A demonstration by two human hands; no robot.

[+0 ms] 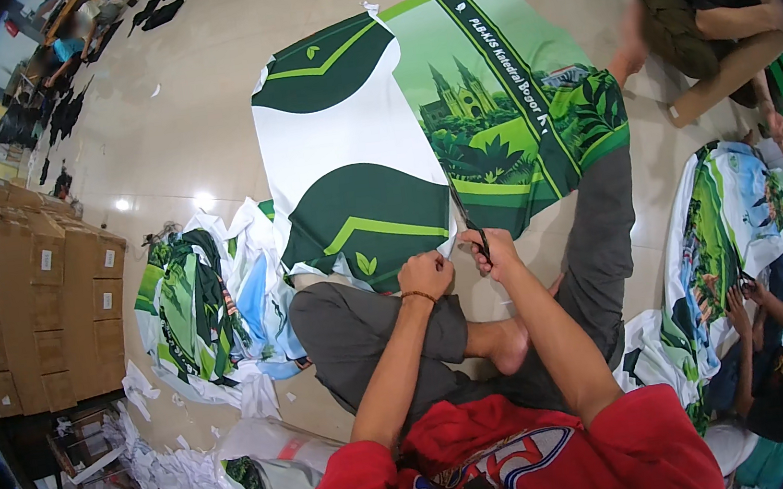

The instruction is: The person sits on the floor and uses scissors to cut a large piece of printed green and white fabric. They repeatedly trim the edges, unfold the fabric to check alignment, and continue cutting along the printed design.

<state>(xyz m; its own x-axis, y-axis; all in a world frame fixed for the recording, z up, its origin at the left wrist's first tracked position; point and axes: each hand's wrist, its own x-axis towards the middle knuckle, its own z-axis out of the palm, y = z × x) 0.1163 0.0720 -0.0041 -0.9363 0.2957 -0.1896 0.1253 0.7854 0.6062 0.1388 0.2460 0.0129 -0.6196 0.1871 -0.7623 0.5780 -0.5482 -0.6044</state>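
Observation:
A wide printed fabric panel (351, 143) lies spread over the floor and partly across my right leg. Its left part is white with dark green shapes; the right part carries a green building-and-leaf print. My right hand (496, 254) grips black-handled scissors (475, 227), whose blades point away from me along the border between the two parts. Just left of them, my left hand (426, 274) pinches the near edge of the fabric, fingers closed. The near end of the cloth rests by my bent left knee.
Crumpled printed cloth (196, 305) is heaped at the left, beside stacked cardboard boxes (40, 294). White scraps (182, 481) litter the lower left. On the right, a person (772, 365) works over another cloth pile (728, 235); a second person (713, 15) sits at the upper right.

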